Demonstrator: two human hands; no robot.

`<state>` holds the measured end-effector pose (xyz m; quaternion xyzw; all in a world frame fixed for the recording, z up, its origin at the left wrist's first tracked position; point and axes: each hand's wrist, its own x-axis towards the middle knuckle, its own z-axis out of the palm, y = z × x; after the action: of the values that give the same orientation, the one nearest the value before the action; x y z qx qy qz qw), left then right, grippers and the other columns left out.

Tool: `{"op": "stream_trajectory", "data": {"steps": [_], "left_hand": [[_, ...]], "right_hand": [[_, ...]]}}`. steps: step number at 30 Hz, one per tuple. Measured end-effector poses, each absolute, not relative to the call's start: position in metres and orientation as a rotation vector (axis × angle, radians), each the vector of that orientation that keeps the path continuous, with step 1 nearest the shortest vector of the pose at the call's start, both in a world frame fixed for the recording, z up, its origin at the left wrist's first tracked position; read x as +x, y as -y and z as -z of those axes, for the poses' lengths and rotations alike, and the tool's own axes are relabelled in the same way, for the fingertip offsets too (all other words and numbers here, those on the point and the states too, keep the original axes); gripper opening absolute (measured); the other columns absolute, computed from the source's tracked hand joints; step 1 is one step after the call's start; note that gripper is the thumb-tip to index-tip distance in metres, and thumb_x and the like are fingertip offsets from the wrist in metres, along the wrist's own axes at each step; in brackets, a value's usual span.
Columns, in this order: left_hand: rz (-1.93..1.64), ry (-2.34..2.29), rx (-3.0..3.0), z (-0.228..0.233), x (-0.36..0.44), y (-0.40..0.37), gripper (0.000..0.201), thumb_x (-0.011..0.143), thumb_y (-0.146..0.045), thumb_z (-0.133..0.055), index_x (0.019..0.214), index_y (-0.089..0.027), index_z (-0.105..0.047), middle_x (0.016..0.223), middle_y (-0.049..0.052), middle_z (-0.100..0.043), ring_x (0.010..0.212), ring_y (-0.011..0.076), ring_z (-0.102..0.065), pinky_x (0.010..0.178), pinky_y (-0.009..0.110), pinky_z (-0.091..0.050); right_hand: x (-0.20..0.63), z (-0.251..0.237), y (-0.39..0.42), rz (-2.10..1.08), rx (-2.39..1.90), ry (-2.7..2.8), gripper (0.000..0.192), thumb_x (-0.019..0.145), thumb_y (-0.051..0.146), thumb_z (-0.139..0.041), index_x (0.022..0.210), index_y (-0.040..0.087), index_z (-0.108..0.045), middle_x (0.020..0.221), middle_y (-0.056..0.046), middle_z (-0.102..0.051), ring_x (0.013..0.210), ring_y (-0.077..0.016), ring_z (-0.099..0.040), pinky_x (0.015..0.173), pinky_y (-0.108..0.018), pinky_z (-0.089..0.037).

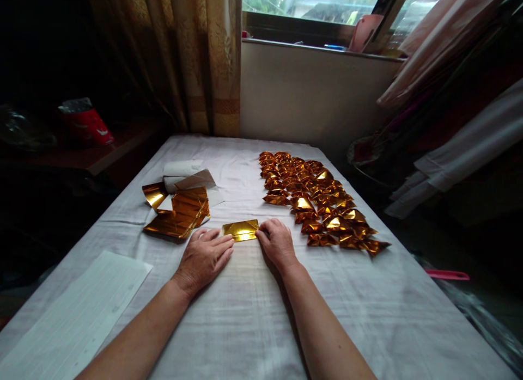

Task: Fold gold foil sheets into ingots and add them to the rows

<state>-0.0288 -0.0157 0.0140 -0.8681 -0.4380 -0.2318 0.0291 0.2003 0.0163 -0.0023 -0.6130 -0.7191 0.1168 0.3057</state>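
Note:
A folded strip of gold foil paper lies flat on the cloth-covered table between my hands. My left hand rests palm down, its fingers stretched out, with fingertips touching the strip's left end. At the right end, my right hand has its fingers curled and pinches the edge between thumb and forefinger. Beyond my left hand sits a loose stack of gold foil sheets. To the right of my right hand, rows of folded gold foil pieces with pointed ends cover part of the table.
White paper rolls lie behind the foil stack. A lined paper sheet is at the table's left front. The white tablecloth reaches the wall under the window. Hanging clothes crowd the right; a curtain hangs behind.

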Motion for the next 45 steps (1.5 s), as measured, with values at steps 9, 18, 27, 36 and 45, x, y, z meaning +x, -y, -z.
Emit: {"op": "stream_trajectory", "data": {"steps": [9, 18, 27, 36, 45], "left_hand": [[0.733, 1.379, -2.618, -0.012, -0.043, 0.021, 0.026, 0.096, -0.033, -0.051, 0.108, -0.029, -0.073, 0.110, 0.002, -0.075, 0.109, 0.0280, -0.064, 0.099, 0.051, -0.038], [0.762, 1.377, -2.544, -0.021, -0.029, 0.019, 0.018, 0.094, -0.028, -0.054, 0.091, -0.024, -0.071, 0.096, 0.004, -0.075, 0.098, 0.0260, -0.063, 0.094, 0.047, -0.039], [0.660, 1.512, -2.548, -0.024, 0.002, -0.005, 0.018, 0.088, -0.034, -0.065, 0.076, -0.021, -0.060, 0.085, 0.004, -0.067, 0.087, 0.0240, -0.058, 0.084, 0.042, -0.040], [0.865, 1.724, -2.656, -0.014, -0.004, -0.001, 0.006, 0.088, -0.027, -0.062, 0.085, -0.022, -0.064, 0.092, 0.002, -0.067, 0.093, 0.0224, -0.057, 0.088, 0.038, -0.042], [0.887, 1.737, -2.683, -0.014, -0.004, -0.002, 0.005, 0.088, -0.025, -0.063, 0.085, -0.022, -0.064, 0.093, 0.002, -0.067, 0.094, 0.0226, -0.057, 0.087, 0.037, -0.042]], "right_hand": [[0.199, 0.002, -0.016, -0.296, -1.629, 1.888, 0.012, 0.086, 0.023, -0.061, 0.097, 0.023, -0.065, 0.093, -0.004, -0.066, 0.089, -0.0207, -0.058, 0.081, -0.032, -0.040], [0.195, -0.003, -0.014, -0.226, -1.734, 1.934, 0.032, 0.087, 0.024, -0.061, 0.118, 0.022, -0.063, 0.104, -0.009, -0.066, 0.095, -0.0242, -0.059, 0.081, -0.034, -0.040], [0.194, -0.009, -0.014, -0.276, -1.714, 1.925, 0.016, 0.088, 0.022, -0.060, 0.100, 0.024, -0.070, 0.098, -0.006, -0.065, 0.092, -0.0211, -0.060, 0.080, -0.032, -0.041], [0.193, -0.010, -0.015, -0.292, -1.731, 1.871, 0.017, 0.089, 0.022, -0.059, 0.100, 0.024, -0.071, 0.098, -0.005, -0.066, 0.092, -0.0193, -0.061, 0.081, -0.030, -0.040], [0.193, -0.006, -0.016, -0.303, -1.663, 1.842, 0.018, 0.088, 0.023, -0.059, 0.100, 0.026, -0.072, 0.096, -0.003, -0.067, 0.091, -0.0189, -0.062, 0.083, -0.030, -0.042]]}}
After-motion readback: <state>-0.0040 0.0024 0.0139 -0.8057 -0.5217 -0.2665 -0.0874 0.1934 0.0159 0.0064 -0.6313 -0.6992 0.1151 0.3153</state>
